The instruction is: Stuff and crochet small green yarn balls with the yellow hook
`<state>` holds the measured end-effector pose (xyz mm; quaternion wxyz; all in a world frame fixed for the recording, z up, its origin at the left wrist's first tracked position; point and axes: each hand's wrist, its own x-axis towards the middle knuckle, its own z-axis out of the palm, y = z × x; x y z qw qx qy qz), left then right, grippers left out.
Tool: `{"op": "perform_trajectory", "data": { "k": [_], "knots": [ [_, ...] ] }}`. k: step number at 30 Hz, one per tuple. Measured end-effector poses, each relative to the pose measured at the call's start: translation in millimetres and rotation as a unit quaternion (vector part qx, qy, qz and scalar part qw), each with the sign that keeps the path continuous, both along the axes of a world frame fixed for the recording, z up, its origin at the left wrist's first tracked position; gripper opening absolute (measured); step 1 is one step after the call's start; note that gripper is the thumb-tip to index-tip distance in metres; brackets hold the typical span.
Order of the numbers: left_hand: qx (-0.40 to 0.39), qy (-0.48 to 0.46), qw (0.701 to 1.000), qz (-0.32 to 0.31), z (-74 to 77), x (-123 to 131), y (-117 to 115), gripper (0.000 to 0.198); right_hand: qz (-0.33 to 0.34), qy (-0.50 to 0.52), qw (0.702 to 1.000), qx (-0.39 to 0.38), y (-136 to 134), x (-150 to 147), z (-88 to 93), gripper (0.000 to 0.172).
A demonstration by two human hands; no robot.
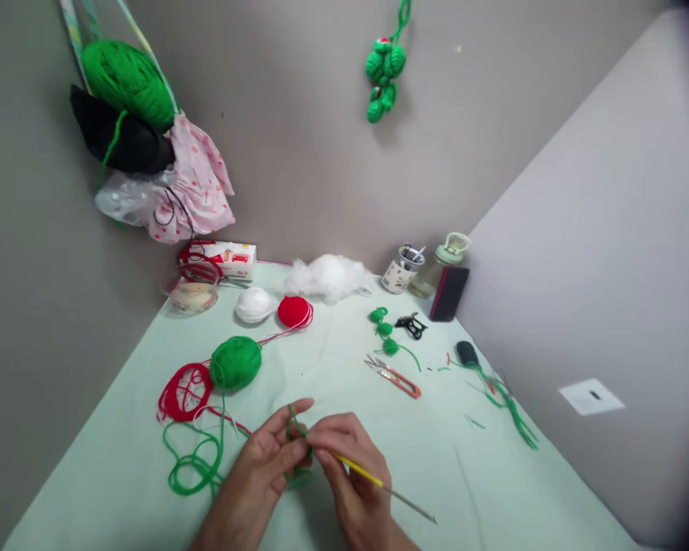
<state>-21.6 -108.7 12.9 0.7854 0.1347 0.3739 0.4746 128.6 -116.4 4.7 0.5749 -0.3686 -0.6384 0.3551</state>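
Note:
In the lower middle of the head view, my left hand (275,455) pinches green yarn (298,476), with a strand looped over its raised index finger. My right hand (353,467) is closed around a crochet hook (360,471) with a yellow grip, its metal end pointing down to the right. The fingertips of both hands meet at the yarn, and the hook's working tip is hidden there. Loose green strands run left from my left hand to a green yarn ball (236,363). Beside that ball lies a wound bundle of red yarn (186,392).
Orange-handled thread snips (393,376) lie ahead, near small green crocheted pieces (384,329) and a black claw clip (412,326). White stuffing (328,277), a tin of pens (403,271), a bottle (436,268) and a phone (448,294) line the back. Walls close in behind and right.

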Motion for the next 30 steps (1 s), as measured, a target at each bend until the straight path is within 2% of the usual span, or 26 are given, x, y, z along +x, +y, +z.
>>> {"op": "perform_trajectory", "data": {
  "k": [6,10,16,21,26,30],
  "knots": [
    [0.018,-0.024,0.999,-0.035,-29.6,-3,4,0.055,0.012,0.039,0.999,-0.012,10,1,-8.1,0.024],
    [0.005,-0.007,0.999,-0.031,-39.1,-2,4,0.058,0.051,0.043,0.994,-0.084,18,6,-11.6,0.021],
    [-0.053,0.001,0.998,-0.023,-41.0,-5,6,0.051,0.068,-0.019,0.988,-0.139,13,9,-18.8,0.024],
    [-0.081,0.006,0.996,-0.024,-42.6,-10,7,0.048,0.035,-0.038,0.988,-0.145,4,4,-21.5,0.027],
    [-0.055,-0.019,0.998,-0.03,-46.7,-4,5,0.047,0.059,-0.03,0.993,-0.101,6,7,-15.6,0.03],
    [-0.055,-0.032,0.997,-0.041,-38.3,-4,6,0.048,0.041,0.003,0.998,-0.047,9,3,-11.2,0.036]
  ]
}}
